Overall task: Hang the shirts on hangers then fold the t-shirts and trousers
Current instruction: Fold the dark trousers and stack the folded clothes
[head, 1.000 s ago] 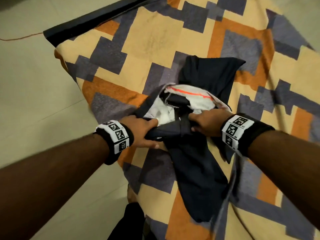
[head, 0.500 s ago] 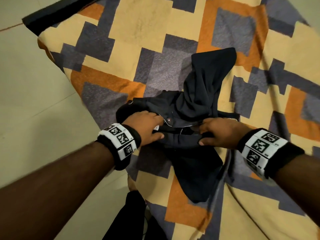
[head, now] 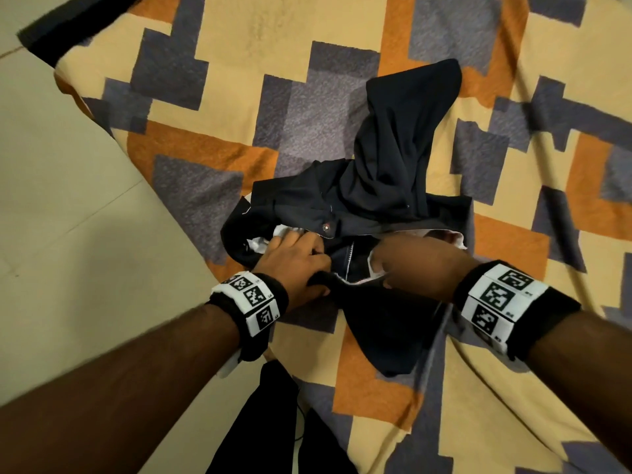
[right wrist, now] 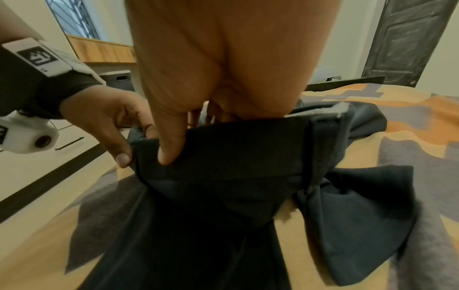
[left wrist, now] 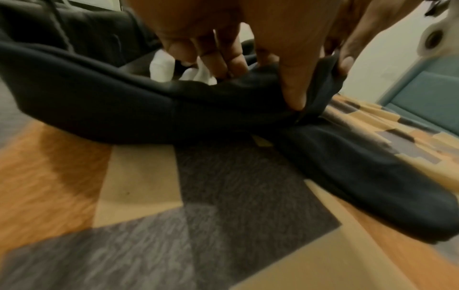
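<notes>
Dark navy trousers [head: 393, 159] lie crumpled on the patterned bed, one leg reaching away, the other hanging toward me [head: 386, 323]. White pocket lining [head: 284, 230] and a metal button [head: 326, 227] show at the waist. My left hand [head: 294, 265] pinches the waistband's left part, thumb below and fingers inside [left wrist: 295, 84]. My right hand [head: 417, 265] grips the waistband on the right, thumb pressed on the outer cloth [right wrist: 168, 149], fingers hidden inside. The trousers [right wrist: 223, 196] droop below that grip.
The blanket [head: 239, 35] of orange, cream and grey blocks covers the bed. Its left edge drops to a pale tiled floor [head: 51, 200]. A black garment [head: 273, 422] hangs at the bed's near edge. A dark door [right wrist: 407, 39] and a window [right wrist: 74, 17] stand beyond.
The white inside of the waist, wide open a second ago, is now mostly covered by dark cloth. Both hands have shifted along the waistband and still hold it.
</notes>
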Demonstrator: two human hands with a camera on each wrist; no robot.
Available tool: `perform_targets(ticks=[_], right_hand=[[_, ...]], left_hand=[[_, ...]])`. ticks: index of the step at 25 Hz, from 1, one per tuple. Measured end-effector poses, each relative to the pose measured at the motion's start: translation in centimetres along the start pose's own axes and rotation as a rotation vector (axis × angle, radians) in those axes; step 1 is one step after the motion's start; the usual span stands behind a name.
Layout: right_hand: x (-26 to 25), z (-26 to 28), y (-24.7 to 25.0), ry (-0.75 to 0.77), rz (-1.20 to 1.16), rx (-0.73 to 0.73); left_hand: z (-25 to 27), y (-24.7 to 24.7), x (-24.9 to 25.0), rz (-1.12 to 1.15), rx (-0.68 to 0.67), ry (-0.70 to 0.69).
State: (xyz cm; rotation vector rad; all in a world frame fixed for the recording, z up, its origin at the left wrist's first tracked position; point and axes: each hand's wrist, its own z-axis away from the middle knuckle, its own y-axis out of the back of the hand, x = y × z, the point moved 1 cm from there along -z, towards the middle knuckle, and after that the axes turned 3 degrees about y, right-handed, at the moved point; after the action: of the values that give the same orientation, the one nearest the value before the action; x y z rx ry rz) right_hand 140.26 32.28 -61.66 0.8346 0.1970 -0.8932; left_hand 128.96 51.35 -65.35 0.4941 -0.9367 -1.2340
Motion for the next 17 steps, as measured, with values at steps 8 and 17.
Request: perform_targets(ticks=[8, 17], right_hand=[[-0.2, -2.1, -0.4, -0.324, 0.068, 0.255], [-0.8, 1.5, 0.7, -0.051, 0.194, 0.623]], left_hand=[[-0.1, 0.0, 1.4, 0.047, 0.023, 0.026], [0.7, 1.8, 1.2, 0.305, 0.493, -0.021]])
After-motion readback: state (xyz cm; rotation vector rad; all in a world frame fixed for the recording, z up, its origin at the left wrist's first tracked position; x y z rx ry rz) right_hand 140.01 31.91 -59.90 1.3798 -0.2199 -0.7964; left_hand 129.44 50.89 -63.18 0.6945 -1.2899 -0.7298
